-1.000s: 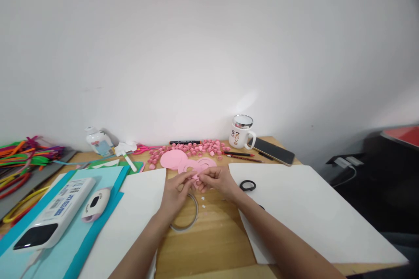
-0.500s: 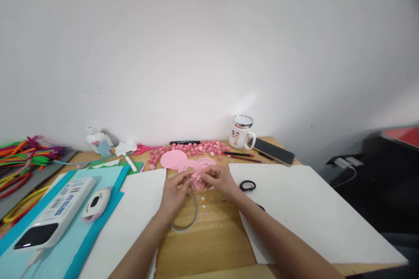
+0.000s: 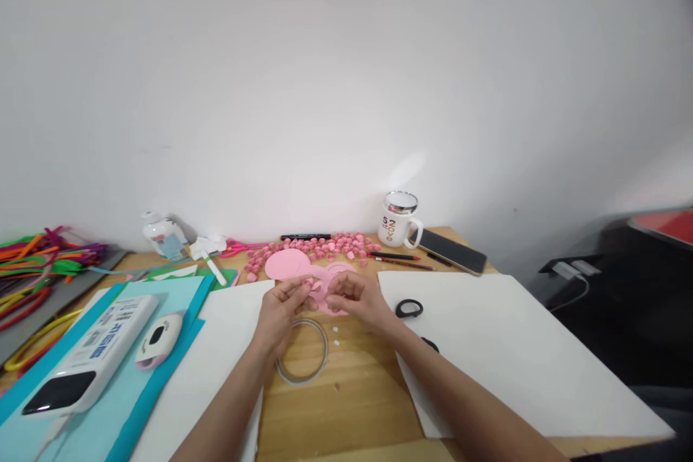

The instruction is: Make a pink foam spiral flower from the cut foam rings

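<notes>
Both hands have drawn slightly apart since the earlier frame. Left hand [image 3: 280,309] pinches a small pink paper piece [image 3: 310,286]; right hand [image 3: 354,297], fingers curled together, hovers just beside it above the pink cutouts [image 3: 286,264] on the surface [image 3: 346,390].

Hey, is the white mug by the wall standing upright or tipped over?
Upright: the mug stands on its base on the table, rim up, handle sideways.
</notes>
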Motion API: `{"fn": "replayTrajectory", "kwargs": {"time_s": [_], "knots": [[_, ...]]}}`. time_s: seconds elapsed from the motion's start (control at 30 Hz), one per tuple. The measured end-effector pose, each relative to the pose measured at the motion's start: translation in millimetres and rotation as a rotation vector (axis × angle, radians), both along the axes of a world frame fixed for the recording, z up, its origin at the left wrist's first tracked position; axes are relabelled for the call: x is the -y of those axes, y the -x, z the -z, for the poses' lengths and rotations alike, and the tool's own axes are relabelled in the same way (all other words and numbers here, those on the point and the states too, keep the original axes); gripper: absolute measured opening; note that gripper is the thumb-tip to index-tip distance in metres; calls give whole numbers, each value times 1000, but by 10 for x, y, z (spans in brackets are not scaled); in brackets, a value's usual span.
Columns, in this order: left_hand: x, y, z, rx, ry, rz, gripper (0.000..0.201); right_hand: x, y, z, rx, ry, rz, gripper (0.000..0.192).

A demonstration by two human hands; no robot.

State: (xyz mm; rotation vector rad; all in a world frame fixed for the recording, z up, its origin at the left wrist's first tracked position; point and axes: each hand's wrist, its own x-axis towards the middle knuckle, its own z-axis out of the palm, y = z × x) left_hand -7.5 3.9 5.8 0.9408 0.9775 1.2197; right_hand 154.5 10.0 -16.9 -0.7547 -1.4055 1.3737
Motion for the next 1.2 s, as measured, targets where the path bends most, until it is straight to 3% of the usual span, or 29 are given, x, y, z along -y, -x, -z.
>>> {"fn": "replayTrajectory", "kwargs": {"time_s": [0.1,0.33,0.87,1.2], "knots": [[16,-13,-5,-14,17,66,29,-3,0,-15,18,-71,99,23],[27,-14,47,-29,26,205,29,6,9,-8,154,-209,166,16],[36,-48,54,-16,-1,243,21,21,10,-27,237,-234,132,19],[27,-56,73,54,12,256,23,-3,-10,-6,349,-441,193,16]]}}
